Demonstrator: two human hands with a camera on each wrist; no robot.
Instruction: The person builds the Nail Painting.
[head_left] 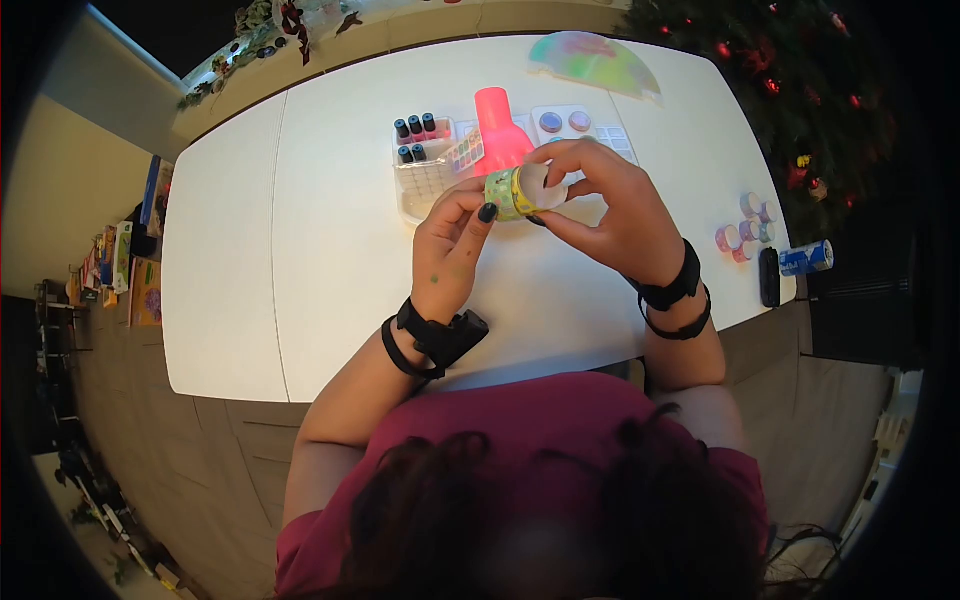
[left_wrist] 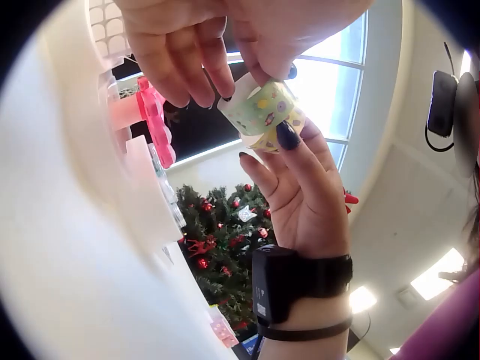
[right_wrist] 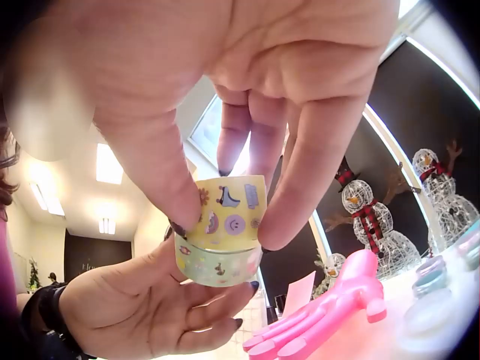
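Note:
Two short patterned tape rolls meet edge to edge between my hands, above the table. My left hand [head_left: 446,252] holds the green tape roll [head_left: 498,196] with thumb and fingers. Meanwhile my right hand [head_left: 618,215] pinches the yellow tape roll [right_wrist: 231,211] between thumb and fingers. Small pictures, such as a roller skate and a smiley face, cover the yellow one. In the head view a pale, whitish inner surface faces my right fingers. Beyond the rolls stands a bright pink model hand [head_left: 492,120], its lower part overlapped by my hands in the head view.
Left of the pink hand, a clear organizer [head_left: 408,190] holds several dark-capped nail polish bottles [head_left: 416,128]. Round containers [head_left: 551,122] sit in a white tray behind my right hand. A tie-dye fan [head_left: 595,65] lies farther back. Several small rolls [head_left: 748,230] and a blue can [head_left: 806,258] are at right.

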